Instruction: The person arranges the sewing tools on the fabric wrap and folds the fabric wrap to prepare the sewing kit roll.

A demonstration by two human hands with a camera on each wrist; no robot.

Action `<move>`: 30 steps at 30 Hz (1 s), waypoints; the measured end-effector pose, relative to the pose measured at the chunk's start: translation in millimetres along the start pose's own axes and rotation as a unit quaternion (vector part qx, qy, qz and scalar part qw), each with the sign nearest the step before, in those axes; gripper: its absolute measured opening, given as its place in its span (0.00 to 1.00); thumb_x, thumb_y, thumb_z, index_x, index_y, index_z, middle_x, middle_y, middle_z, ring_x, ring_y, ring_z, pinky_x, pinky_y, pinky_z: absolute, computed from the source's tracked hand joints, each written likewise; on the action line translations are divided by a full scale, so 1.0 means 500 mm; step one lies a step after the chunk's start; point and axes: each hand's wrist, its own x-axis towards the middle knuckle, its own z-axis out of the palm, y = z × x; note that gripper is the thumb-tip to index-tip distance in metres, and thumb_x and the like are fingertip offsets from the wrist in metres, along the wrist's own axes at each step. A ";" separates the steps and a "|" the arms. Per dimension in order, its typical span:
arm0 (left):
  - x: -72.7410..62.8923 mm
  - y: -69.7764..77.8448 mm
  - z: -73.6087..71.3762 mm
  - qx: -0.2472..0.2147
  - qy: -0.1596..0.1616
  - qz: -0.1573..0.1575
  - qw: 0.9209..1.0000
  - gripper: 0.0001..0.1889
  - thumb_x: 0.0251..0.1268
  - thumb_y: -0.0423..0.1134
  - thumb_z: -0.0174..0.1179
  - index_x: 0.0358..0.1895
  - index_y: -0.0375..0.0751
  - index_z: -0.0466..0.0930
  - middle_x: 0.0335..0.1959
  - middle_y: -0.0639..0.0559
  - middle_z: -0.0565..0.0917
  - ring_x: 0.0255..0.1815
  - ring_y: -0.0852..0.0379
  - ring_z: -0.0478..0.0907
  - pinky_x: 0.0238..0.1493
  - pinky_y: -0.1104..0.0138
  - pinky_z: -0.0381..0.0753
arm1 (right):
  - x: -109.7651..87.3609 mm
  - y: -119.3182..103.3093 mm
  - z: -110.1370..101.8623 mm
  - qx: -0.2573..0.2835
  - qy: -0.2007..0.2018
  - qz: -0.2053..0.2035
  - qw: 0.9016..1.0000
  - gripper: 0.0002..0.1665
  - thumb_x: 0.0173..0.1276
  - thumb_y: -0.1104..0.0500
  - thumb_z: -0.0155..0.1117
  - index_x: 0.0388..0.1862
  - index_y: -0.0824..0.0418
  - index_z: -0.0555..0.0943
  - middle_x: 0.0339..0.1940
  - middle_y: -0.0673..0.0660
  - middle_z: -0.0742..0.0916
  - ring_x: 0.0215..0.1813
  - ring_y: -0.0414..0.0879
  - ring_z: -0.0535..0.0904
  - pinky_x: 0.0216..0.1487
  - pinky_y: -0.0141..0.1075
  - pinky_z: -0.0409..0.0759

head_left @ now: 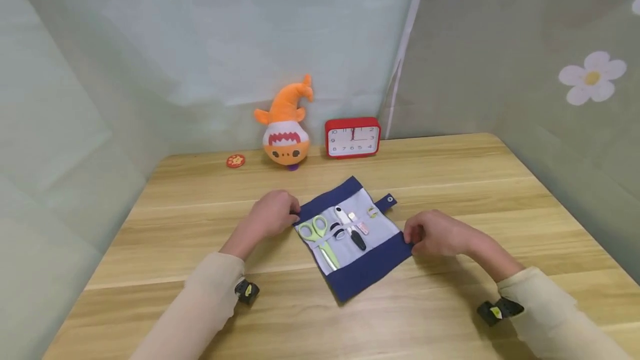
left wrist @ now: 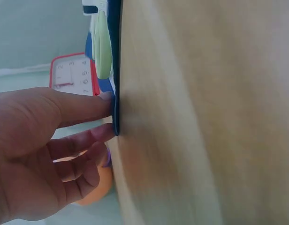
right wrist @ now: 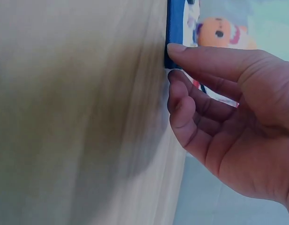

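Note:
A navy fabric sewing kit (head_left: 370, 268) lies unfolded on the table, its pale grey lining facing up. Under an elastic band across it sit green-handled scissors (head_left: 327, 254), a small black-and-white item (head_left: 338, 231), a white tool with a black end (head_left: 357, 239) and a small pinkish piece (head_left: 363, 229). A strap with a metal snap (head_left: 386, 203) sticks out at the far right side. My left hand (head_left: 274, 213) pinches the kit's left corner between thumb and index finger. At the right corner, my right hand (head_left: 442, 232) holds the navy edge, thumb on top.
Along the back of the wooden table (head_left: 200, 199) stand an orange plush shark (head_left: 286, 126) and a red clock (head_left: 352, 139). A round red disc (head_left: 235, 161) lies to their left. Fabric walls enclose the table's back and sides.

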 end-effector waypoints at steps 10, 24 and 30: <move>-0.046 0.008 0.001 0.005 -0.004 -0.005 1.000 0.06 0.65 0.31 0.71 0.29 0.44 0.89 0.30 0.54 0.88 0.36 0.53 0.83 0.44 0.54 0.85 | 0.046 0.029 -0.029 -0.055 0.062 0.027 0.996 0.09 0.57 0.71 0.75 0.29 0.58 0.87 0.28 0.49 0.89 0.33 0.41 0.81 0.39 0.38 0.80; -0.085 0.030 0.019 -0.048 0.010 0.019 0.999 0.13 0.61 0.31 0.75 0.22 0.47 0.83 0.23 0.58 0.81 0.28 0.59 0.75 0.38 0.61 0.79 | 0.067 0.030 -0.015 -0.124 0.124 0.063 0.982 0.10 0.68 0.59 0.74 0.44 0.62 0.93 0.35 0.56 0.91 0.35 0.45 0.82 0.38 0.42 0.80; -0.092 0.036 0.020 -0.104 -0.028 -0.003 0.994 0.09 0.58 0.31 0.77 0.34 0.42 0.83 0.23 0.56 0.80 0.27 0.59 0.74 0.35 0.64 0.75 | 0.065 0.025 -0.015 -0.159 0.080 0.079 0.981 0.34 0.70 0.46 0.74 0.69 0.63 0.82 0.35 0.57 0.82 0.32 0.47 0.73 0.30 0.37 0.69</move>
